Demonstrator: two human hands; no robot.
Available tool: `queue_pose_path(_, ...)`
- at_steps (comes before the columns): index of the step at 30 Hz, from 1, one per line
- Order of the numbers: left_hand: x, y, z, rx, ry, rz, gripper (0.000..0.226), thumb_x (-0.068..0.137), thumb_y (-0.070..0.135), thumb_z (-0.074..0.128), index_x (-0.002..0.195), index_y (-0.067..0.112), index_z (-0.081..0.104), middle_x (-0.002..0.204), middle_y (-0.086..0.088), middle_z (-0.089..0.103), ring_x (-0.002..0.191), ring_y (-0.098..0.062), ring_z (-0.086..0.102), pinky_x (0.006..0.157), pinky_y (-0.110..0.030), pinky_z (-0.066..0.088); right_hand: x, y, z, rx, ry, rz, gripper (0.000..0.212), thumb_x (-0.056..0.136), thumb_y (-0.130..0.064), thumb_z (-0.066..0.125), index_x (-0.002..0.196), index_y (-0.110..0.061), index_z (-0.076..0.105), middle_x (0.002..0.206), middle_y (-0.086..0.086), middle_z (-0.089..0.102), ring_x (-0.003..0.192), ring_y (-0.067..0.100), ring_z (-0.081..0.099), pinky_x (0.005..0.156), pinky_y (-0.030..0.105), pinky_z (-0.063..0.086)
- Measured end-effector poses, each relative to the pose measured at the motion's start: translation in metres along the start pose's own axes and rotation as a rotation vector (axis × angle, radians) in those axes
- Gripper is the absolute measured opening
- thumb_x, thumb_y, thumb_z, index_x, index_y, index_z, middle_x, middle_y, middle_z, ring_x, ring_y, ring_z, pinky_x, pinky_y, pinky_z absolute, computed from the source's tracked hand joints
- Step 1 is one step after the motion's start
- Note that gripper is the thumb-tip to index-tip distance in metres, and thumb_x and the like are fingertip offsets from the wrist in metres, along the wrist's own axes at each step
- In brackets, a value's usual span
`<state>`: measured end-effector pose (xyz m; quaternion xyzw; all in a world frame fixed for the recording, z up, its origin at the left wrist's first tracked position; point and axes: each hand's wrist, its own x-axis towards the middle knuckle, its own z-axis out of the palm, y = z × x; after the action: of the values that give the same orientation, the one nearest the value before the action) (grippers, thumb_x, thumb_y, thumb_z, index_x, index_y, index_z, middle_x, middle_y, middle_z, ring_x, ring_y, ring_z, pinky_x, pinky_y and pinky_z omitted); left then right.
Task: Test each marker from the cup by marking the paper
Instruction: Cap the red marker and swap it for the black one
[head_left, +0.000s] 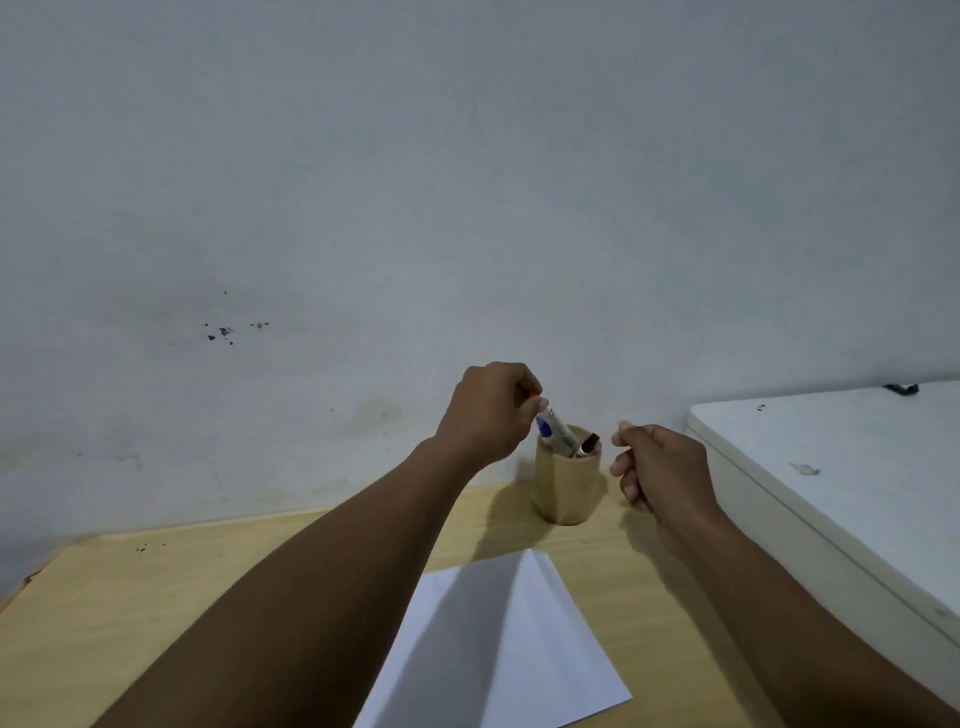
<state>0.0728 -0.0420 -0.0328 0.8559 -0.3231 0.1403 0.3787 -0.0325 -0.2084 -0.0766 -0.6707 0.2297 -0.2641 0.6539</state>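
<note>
A tan cup (567, 488) stands on the wooden table (156, 613) close to the wall. My left hand (485, 413) is above and left of the cup, pinching the top of a white marker with a blue label (555, 430); the marker's lower end is inside the cup. A second marker with a dark cap (588, 445) leans in the cup. My right hand (657, 467) hovers just right of the cup, fingers curled, holding nothing. A white sheet of paper (498, 649) lies in front of the cup, partly covered by my left forearm.
A white box-like surface (831, 467) rises along the table's right side, close to my right arm. A grey-white wall (467, 208) stands directly behind the cup. The table's left edge runs near the frame's left border.
</note>
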Motion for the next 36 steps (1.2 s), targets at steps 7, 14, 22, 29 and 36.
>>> queue_pose_path(7, 0.011, 0.017, 0.038, 0.371, -0.239, 0.082, 0.046, 0.090, 0.034, 0.062, 0.135, 0.024, 0.063, 0.133, -0.008, 0.060, 0.128, -0.030, 0.048, 0.099, -0.044, 0.049, 0.012, 0.013, -0.026, -0.064, -0.011, 0.042, 0.024, 0.098, -0.024, 0.061, 0.091, -0.003, 0.071, 0.064, 0.009, 0.065, 0.040, 0.017, 0.047, 0.040, 0.023, 0.032)
queue_pose_path(14, 0.012, 0.033, 0.052, 0.543, -0.320, 0.237, 0.035, 0.091, 0.040, 0.061, 0.124, 0.034, 0.071, 0.135, -0.001, 0.056, 0.126, -0.029, 0.041, 0.100, -0.042, 0.034, 0.015, 0.023, -0.029, 0.016, -0.020, 0.116, 0.017, 0.098, -0.019, 0.059, 0.091, -0.007, 0.070, 0.066, 0.008, 0.064, 0.039, 0.013, 0.047, 0.036, 0.021, 0.030)
queue_pose_path(22, 0.026, 0.042, 0.041, 0.372, -0.125, 0.199, 0.022, 0.095, 0.039, 0.061, 0.106, 0.028, 0.077, 0.106, 0.007, 0.077, 0.108, -0.019, 0.065, 0.098, -0.042, 0.038, 0.009, 0.021, -0.027, 0.091, -0.029, 0.209, 0.024, 0.096, -0.020, 0.062, 0.104, 0.001, 0.071, 0.067, 0.007, 0.062, 0.041, 0.012, 0.046, 0.036, 0.020, 0.027)
queue_pose_path(29, 0.026, 0.052, -0.025, -0.181, 0.062, 0.002, 0.017, 0.091, 0.028, 0.072, 0.098, 0.015, 0.081, 0.092, 0.004, 0.080, 0.086, -0.009, 0.072, 0.082, -0.026, 0.057, -0.016, -0.016, 0.026, 0.342, -0.418, 0.369, 0.070, 0.083, -0.073, 0.059, 0.103, -0.008, 0.074, 0.074, 0.006, 0.069, 0.047, 0.012, 0.052, 0.039, 0.022, 0.030)
queue_pose_path(36, -0.032, 0.003, -0.080, -0.460, 0.051, -0.219, 0.020, 0.089, 0.033, 0.075, 0.092, 0.014, 0.080, 0.090, -0.006, 0.080, 0.078, -0.013, 0.067, 0.072, -0.024, 0.053, -0.044, -0.039, 0.101, 0.724, -0.379, 0.379, 0.045, 0.089, -0.058, 0.065, 0.098, -0.014, 0.065, 0.060, 0.003, 0.059, 0.037, 0.009, 0.036, 0.035, 0.018, 0.021)
